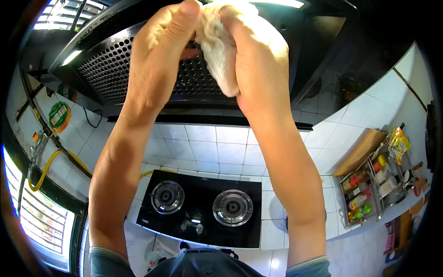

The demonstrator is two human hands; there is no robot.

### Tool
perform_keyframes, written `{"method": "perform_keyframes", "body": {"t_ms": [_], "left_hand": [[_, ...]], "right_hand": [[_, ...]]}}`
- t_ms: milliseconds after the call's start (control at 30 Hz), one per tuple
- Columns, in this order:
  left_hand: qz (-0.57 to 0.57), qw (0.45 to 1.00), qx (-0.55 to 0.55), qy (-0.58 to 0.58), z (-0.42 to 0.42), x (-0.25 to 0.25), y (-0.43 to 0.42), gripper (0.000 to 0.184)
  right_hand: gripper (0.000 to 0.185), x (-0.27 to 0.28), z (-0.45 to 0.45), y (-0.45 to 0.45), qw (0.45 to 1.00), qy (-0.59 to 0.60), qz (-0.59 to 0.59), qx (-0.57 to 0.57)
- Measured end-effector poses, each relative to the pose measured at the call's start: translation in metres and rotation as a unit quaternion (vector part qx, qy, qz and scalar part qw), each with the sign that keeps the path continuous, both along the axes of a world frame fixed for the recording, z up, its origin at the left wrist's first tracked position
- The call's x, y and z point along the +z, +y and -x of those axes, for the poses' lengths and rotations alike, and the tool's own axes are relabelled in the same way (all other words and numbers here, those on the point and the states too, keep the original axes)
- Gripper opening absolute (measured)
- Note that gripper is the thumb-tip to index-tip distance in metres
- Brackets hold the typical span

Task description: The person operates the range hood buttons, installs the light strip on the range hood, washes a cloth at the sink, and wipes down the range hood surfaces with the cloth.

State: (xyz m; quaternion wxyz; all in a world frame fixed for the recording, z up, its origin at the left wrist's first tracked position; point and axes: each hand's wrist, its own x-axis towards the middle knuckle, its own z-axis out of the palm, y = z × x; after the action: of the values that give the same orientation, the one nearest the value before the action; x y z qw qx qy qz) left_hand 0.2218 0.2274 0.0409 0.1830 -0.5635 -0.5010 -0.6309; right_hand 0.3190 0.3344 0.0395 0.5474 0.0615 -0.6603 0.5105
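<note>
Both my arms reach up in front of the range hood [115, 69]. A crumpled white cloth [219, 57] is bunched between my hands. My right hand [260, 55] grips it, with the thumb pressed on the near side and a tail of cloth hanging along the palm. On the cloth's left edge, my left hand [161, 51] is closed on it with the thumb upright; most of its fingers are hidden behind. The hood's black perforated panel lies just beyond the hands.
Below is a black two-burner gas stove [200, 207] on a white-tiled counter. To the right stand a rack [367, 194] of seasoning bottles and a wooden cutting board [360, 150]. A yellow hose [44, 177] and a barred window [46, 221] are at left.
</note>
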Motion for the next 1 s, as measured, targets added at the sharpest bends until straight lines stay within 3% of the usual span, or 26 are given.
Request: {"method": "perform_keyframes", "body": {"t_ms": [33, 67, 100, 133, 167, 200, 233, 267, 333, 367, 400, 467, 533, 600, 667, 700, 800, 833, 900, 933, 1000], "left_hand": [[0.045, 0.999, 0.014, -0.011, -0.006, -0.004, 0.002, 0.068], [0.038, 0.997, -0.016, 0.062, 0.001, -0.008, 0.008, 0.063], [-0.097, 0.995, 0.015, 0.026, -0.017, -0.014, 0.037, 0.042], [-0.231, 0.972, 0.047, -0.009, -0.037, -0.017, 0.064, 0.022], [-0.233, 0.971, 0.045, -0.009, -0.029, -0.016, 0.05, 0.022], [-0.077, 0.995, 0.026, 0.053, -0.014, -0.013, 0.023, 0.037], [0.082, 0.99, 0.005, 0.114, -0.002, -0.011, 0.006, 0.054], [0.081, 0.99, 0.001, 0.114, 0.003, -0.011, 0.002, 0.054], [0.1, 0.991, -0.079, 0.048, 0.012, -0.01, -0.001, 0.052], [0.087, 0.993, -0.074, 0.01, 0.012, -0.008, -0.005, 0.049], [0.082, 0.995, -0.043, 0.043, 0.014, -0.004, -0.011, 0.046], [0.056, 0.993, 0.035, 0.1, 0.016, 0.007, -0.03, 0.045], [0.013, 0.98, 0.094, 0.175, 0.02, 0.013, -0.052, 0.051], [-0.027, 0.928, 0.196, 0.315, 0.034, 0.024, -0.073, 0.054], [-0.089, 0.871, 0.201, 0.44, 0.055, 0.044, -0.092, 0.059], [-0.071, 0.866, 0.212, 0.447, 0.058, 0.05, -0.103, 0.063], [-0.024, 0.804, 0.256, 0.536, 0.064, 0.074, -0.109, 0.064], [-0.028, 0.804, 0.25, 0.538, 0.067, 0.081, -0.111, 0.064], [0.015, 0.724, 0.264, 0.637, 0.073, 0.093, -0.115, 0.065], [0.009, 0.724, 0.259, 0.639, 0.074, 0.099, -0.114, 0.065], [0.022, 0.625, 0.305, 0.718, 0.078, 0.114, -0.112, 0.067]], "right_hand": [[0.02, -0.015, 0.016, 0.02, 0.985, 0.084, -0.128, -0.084], [0.019, -0.023, 0.025, 0.031, 0.939, 0.165, -0.251, -0.166], [0.011, -0.014, 0.022, 0.013, 0.967, 0.188, -0.072, 0.157], [0.011, -0.017, 0.021, 0.012, 0.967, 0.187, -0.073, 0.155], [0.027, -0.019, 0.021, 0.013, 0.975, 0.15, 0.013, 0.165], [0.047, -0.023, 0.019, 0.012, 0.973, 0.112, 0.1, 0.173], [0.057, -0.024, -0.005, 0.018, 0.963, 0.019, 0.083, 0.255], [0.057, -0.023, -0.016, 0.023, 0.964, 0.019, 0.082, 0.252], [0.061, -0.023, -0.029, 0.028, 0.928, -0.083, 0.004, 0.363], [0.054, -0.025, -0.034, 0.027, 0.962, -0.06, -0.057, 0.26], [0.049, -0.026, -0.037, 0.024, 0.988, -0.032, -0.039, 0.143], [0.033, -0.023, -0.038, 0.036, 0.993, 0.051, -0.058, -0.092], [0.018, -0.02, -0.031, 0.048, 0.922, 0.161, -0.133, -0.326], [0.016, -0.01, -0.035, 0.046, 0.863, 0.144, -0.156, -0.459], [0.016, -0.003, -0.031, 0.054, 0.834, 0.173, -0.178, -0.493], [0.016, 0.0, -0.031, 0.055, 0.807, 0.2, -0.2, -0.518], [0.005, 0.006, -0.034, 0.033, 0.795, 0.225, -0.231, -0.513], [0.007, 0.008, -0.021, 0.063, 0.788, 0.283, -0.236, -0.492], [0.008, 0.006, -0.022, 0.06, 0.772, 0.271, -0.237, -0.523], [0.009, 0.006, -0.021, 0.058, 0.761, 0.257, -0.236, -0.547], [0.011, 0.006, -0.018, 0.058, 0.754, 0.252, -0.222, -0.565]]}}
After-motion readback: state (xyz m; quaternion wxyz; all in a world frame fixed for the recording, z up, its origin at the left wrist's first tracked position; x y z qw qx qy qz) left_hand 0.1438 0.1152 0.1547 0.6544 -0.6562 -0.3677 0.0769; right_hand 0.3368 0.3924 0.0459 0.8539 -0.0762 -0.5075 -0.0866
